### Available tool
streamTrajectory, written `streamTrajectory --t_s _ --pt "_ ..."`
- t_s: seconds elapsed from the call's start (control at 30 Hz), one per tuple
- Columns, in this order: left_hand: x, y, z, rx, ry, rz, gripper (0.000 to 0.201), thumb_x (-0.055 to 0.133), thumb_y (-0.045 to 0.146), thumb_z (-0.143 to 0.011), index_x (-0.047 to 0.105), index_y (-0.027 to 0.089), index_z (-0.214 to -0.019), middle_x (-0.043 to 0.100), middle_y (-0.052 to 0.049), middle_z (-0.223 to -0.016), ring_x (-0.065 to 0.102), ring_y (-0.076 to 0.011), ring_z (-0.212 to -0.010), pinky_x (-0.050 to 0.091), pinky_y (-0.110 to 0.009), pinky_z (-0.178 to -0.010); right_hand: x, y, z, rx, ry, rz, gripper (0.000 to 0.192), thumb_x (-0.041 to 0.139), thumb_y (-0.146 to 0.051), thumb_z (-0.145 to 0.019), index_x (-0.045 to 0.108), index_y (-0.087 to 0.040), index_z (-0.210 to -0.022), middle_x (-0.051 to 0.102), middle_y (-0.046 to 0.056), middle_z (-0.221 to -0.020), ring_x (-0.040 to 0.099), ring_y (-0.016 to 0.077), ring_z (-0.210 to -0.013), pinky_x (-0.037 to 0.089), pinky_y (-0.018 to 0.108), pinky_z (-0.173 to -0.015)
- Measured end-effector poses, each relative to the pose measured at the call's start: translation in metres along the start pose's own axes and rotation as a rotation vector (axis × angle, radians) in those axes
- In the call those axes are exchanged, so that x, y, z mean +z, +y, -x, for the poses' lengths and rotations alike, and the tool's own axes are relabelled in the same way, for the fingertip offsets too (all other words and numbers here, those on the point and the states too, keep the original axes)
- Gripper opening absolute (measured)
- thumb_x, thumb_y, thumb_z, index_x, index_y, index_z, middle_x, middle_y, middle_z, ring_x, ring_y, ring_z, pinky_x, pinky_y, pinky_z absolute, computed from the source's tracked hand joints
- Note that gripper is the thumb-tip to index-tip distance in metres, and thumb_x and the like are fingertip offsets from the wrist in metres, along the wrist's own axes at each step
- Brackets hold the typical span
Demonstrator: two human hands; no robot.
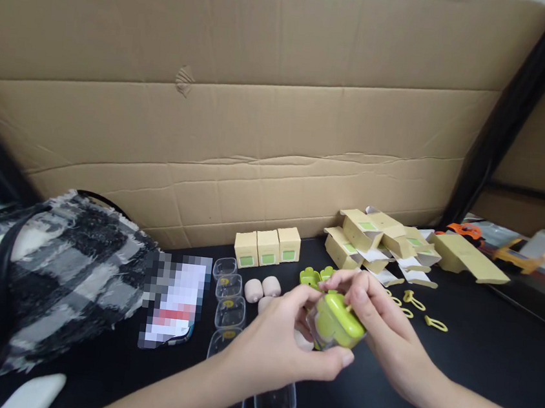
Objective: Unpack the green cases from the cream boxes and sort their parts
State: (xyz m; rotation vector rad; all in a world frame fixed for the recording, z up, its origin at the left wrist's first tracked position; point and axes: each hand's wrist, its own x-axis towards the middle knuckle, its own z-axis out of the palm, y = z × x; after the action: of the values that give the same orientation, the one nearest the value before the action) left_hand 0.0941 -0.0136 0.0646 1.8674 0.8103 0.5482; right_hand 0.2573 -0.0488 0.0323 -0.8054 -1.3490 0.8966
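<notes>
My left hand (281, 348) and my right hand (377, 319) both hold a small clear container with a lime-green lid (335, 321) above the black table. The left hand cups it from below and the side. The right fingers pinch the lid's top edge. Just behind the hands lie two more green lids (316, 275). Pink rounded sponges (262, 288) rest left of my hands. A row of clear empty containers (227, 303) runs toward me beside them.
Three closed small cartons (268, 248) stand by the cardboard wall (262, 112). A heap of open cartons (380, 244) lies at right, with yellow loops (417, 307) nearby. A black-and-white plaid bag (41, 277) and a phone (173, 310) lie left.
</notes>
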Motion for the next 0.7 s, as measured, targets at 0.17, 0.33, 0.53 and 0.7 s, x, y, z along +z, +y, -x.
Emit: streamTrajectory --t_s 0.17,0.33,0.53,0.7 --pt "-0.008 0.013 0.007 -0.033 -0.074 -0.175 0.039 0.072 0.027 -0.058 0.049 0.022 -0.089 0.059 0.002 -0.081 0.056 -0.0179 -0.074 0.047 -0.032 -0.070 -0.012 -0.006 -0.009 -0.094 0.130 0.067 0.021 0.044 -0.041 -0.094 0.053 -0.026 -0.083 0.056 0.002 -0.093 0.056 0.0169 -0.081 0.050 0.029 -0.069" --pt "-0.006 0.010 0.012 0.112 -0.234 -0.382 0.050 0.075 0.029 -0.053 0.055 0.023 -0.098 0.056 -0.003 -0.102 0.051 -0.0236 -0.096 0.045 -0.035 -0.084 -0.028 -0.014 -0.022 -0.179 0.348 0.078 0.024 0.047 -0.045 -0.092 0.053 -0.024 -0.080 0.056 0.001 -0.091 0.054 0.0147 -0.073 0.046 0.026 -0.062" --pt "-0.001 -0.006 0.008 0.220 -0.269 -0.635 0.050 0.072 0.033 -0.054 0.059 0.020 -0.101 0.058 -0.004 -0.096 0.048 -0.0272 -0.098 0.027 -0.051 -0.103 -0.026 -0.008 -0.017 -0.126 0.232 0.117 0.020 0.047 -0.040 -0.094 0.056 -0.026 -0.082 0.056 0.001 -0.094 0.053 0.0161 -0.082 0.045 0.027 -0.067" --pt "-0.007 -0.006 0.011 0.207 -0.244 -0.742 0.057 0.075 0.039 -0.052 0.061 0.017 -0.103 0.050 -0.012 -0.110 0.040 -0.0360 -0.108 0.028 -0.056 -0.100 -0.022 -0.006 -0.014 -0.139 0.170 0.185 0.020 0.045 -0.038 -0.095 0.056 -0.026 -0.082 0.056 0.000 -0.090 0.051 0.0143 -0.080 0.044 0.023 -0.068"
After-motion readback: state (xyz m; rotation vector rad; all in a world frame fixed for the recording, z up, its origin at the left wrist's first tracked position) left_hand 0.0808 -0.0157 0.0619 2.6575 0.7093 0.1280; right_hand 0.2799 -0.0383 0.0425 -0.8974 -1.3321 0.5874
